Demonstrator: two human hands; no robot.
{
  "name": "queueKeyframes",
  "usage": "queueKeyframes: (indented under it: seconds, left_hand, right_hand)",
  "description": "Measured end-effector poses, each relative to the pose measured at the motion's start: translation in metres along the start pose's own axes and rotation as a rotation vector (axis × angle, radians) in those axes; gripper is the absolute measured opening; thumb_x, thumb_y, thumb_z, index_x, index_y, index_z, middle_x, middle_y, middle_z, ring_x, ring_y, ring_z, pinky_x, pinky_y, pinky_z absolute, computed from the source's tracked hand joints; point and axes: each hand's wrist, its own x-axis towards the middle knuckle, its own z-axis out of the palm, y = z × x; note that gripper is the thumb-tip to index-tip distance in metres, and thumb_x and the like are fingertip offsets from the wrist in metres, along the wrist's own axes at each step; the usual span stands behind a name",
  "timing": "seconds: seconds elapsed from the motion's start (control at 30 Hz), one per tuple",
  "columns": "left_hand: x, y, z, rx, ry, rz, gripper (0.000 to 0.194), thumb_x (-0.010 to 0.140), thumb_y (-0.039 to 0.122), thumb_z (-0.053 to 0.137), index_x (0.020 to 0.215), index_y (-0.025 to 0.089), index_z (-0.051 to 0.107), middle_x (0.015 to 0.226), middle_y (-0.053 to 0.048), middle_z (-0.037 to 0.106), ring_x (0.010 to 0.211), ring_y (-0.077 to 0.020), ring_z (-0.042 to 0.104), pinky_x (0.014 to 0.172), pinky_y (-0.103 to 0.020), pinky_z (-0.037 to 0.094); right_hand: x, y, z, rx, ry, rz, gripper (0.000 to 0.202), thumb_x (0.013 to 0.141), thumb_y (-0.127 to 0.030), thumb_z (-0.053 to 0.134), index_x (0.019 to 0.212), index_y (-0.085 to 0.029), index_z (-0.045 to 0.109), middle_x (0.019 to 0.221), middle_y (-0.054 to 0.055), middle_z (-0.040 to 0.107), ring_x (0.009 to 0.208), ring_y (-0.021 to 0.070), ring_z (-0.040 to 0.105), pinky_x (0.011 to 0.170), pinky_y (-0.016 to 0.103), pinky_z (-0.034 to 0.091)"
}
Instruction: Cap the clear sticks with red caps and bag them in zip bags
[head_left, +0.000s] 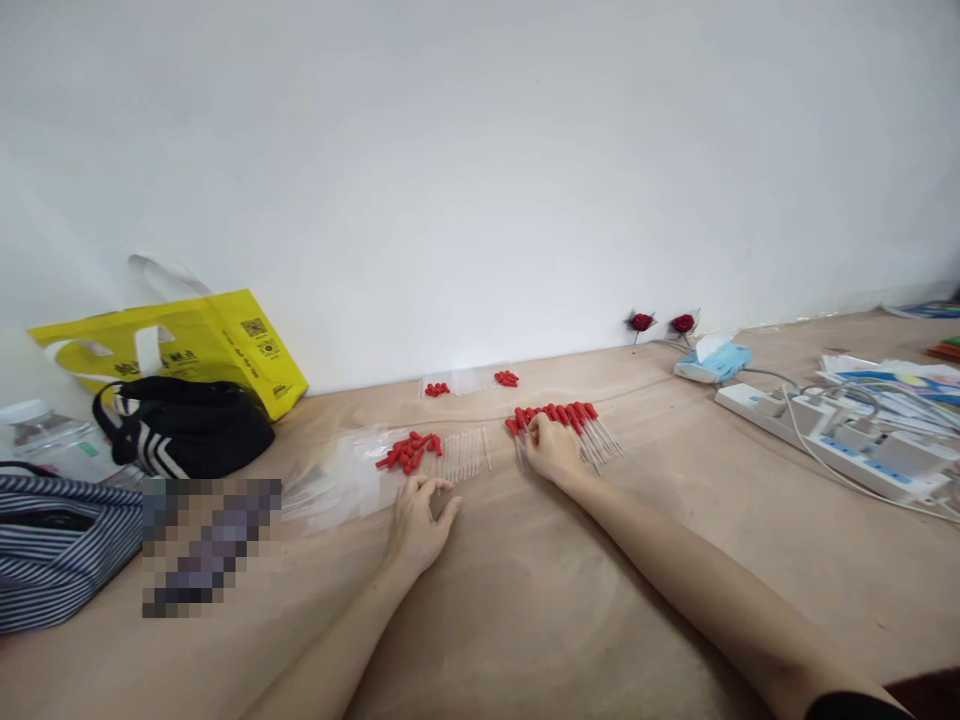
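Observation:
My left hand (417, 525) rests on the table with its thumb and fingers apart, just below a row of thin white sticks (463, 453). Beside those sticks lies a small heap of red, bullet-shaped pieces (410, 452). To the right, my right hand (551, 447) has its fingers pinched at the left end of a row of red-tipped white sticks (581, 415). It appears to grip a red-tipped stick there, though the fingers partly hide it. The other sticks in that row lie side by side, red ends towards the wall.
Clear plastic bags (337, 480) lie left of the red heap. Small red pieces (506, 379) sit near the wall. A yellow bag (225, 345), black pouch (202, 430) and striped bag (60, 550) stand left. At right are a tissue pack (716, 362), a power strip (832, 440) and papers.

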Motion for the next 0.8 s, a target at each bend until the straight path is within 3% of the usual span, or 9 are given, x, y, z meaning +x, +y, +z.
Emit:
queueKeyframes:
  seconds: [0.33, 0.53, 0.67, 0.8]
  left_hand:
    - [0.004, -0.007, 0.001, 0.011, 0.016, -0.053, 0.013, 0.071, 0.03, 0.055, 0.075, 0.018, 0.06, 0.077, -0.004, 0.052, 0.077, -0.0209, 0.053, 0.07, -0.034, 0.044]
    - [0.044, -0.007, -0.006, 0.29, 0.14, -0.093, 0.017, 0.071, 0.035, 0.056, 0.069, 0.019, 0.062, 0.076, -0.007, 0.054, 0.083, -0.025, 0.051, 0.077, -0.036, 0.04]
    - [0.067, 0.0, -0.002, 0.446, 0.08, -0.214, 0.03, 0.069, 0.048, 0.054, 0.063, 0.019, 0.063, 0.081, -0.01, 0.057, 0.087, -0.0309, 0.05, 0.073, -0.04, 0.039]
    - [0.076, -0.004, 0.008, 0.464, 0.059, -0.238, 0.028, 0.067, 0.045, 0.056, 0.059, 0.019, 0.062, 0.081, -0.012, 0.059, 0.086, -0.0336, 0.051, 0.071, -0.044, 0.038]
  right_hand:
    - [-0.003, -0.009, -0.001, -0.078, -0.016, -0.083, 0.02, 0.081, -0.029, 0.042, 0.081, -0.018, 0.059, 0.088, 0.006, 0.064, 0.087, 0.0187, 0.054, 0.071, 0.029, 0.026]
    - [-0.009, -0.043, 0.002, -0.114, -0.081, -0.125, 0.024, 0.078, -0.025, 0.041, 0.08, -0.016, 0.063, 0.088, 0.011, 0.064, 0.087, 0.0211, 0.054, 0.075, 0.034, 0.026]
    - [-0.004, -0.064, 0.013, -0.12, -0.102, -0.042, 0.028, 0.078, -0.03, 0.042, 0.079, -0.013, 0.065, 0.086, 0.015, 0.064, 0.084, 0.0236, 0.055, 0.078, 0.039, 0.025]
    - [0.003, -0.071, 0.023, -0.132, -0.122, 0.022, 0.029, 0.078, -0.031, 0.043, 0.081, -0.012, 0.066, 0.086, 0.017, 0.064, 0.084, 0.0252, 0.055, 0.078, 0.04, 0.024]
